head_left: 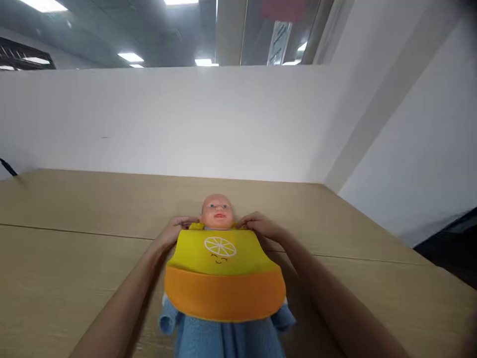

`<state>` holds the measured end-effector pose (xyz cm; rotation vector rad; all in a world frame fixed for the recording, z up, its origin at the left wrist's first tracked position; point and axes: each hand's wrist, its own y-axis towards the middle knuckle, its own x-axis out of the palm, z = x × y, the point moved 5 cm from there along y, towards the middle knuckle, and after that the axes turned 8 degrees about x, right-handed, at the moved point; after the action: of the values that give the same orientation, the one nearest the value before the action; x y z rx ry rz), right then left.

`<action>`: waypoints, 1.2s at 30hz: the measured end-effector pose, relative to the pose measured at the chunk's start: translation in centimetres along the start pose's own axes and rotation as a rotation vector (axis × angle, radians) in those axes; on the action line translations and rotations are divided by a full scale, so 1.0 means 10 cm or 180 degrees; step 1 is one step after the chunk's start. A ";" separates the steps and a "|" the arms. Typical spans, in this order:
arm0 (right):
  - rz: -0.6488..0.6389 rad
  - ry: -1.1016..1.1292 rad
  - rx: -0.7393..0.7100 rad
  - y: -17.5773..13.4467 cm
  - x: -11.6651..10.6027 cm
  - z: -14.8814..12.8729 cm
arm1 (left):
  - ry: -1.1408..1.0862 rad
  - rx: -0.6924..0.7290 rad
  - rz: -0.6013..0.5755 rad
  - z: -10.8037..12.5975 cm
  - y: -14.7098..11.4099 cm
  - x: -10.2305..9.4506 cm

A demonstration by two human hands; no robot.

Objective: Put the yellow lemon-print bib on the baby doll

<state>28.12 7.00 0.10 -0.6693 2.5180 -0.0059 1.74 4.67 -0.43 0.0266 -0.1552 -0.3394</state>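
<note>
A baby doll (218, 211) lies face up on the table with its head toward the wall. Over its chest is a yellow bib (190, 251) with a white citrus slice and a smiling face printed on it, and an orange pocket (223, 296) along the bottom. Blue fleecy clothing (208, 338) shows below the bib. At the left of the doll's neck, my left hand (179, 228) has its fingers closed at the bib's neck strap. My right hand (260, 223) pinches the strap on the other side. The fingertips and the strap behind the neck are partly hidden.
The wooden table (93, 278) has a seam running across it. A white wall (179, 124) stands behind it, with glass panels above. A black object (452, 248) is at the right edge, and a thin dark object (8, 167) at the far left.
</note>
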 end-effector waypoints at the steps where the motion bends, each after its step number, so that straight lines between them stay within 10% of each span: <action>1: -0.0076 0.0004 -0.0095 -0.01 0.00 -0.01 | 0.0031 -0.0029 -0.0067 0.01 -0.01 0.00; 10: -0.0499 0.0429 -0.0105 -0.13 0.07 0.02 | 0.0833 0.0243 -0.0277 0.09 -0.04 -0.02; 28: 0.1492 0.0448 -0.0386 -0.35 0.20 0.06 | 0.1048 0.0572 -0.0040 -0.07 0.01 -0.08; 36: 0.1575 0.0323 -0.0494 -0.38 0.25 0.00 | 0.0870 0.0684 0.0268 -0.03 -0.05 -0.10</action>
<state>28.06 2.54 -0.62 -0.0881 2.7357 0.3419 0.73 4.52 -0.93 0.2770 0.0787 -0.2310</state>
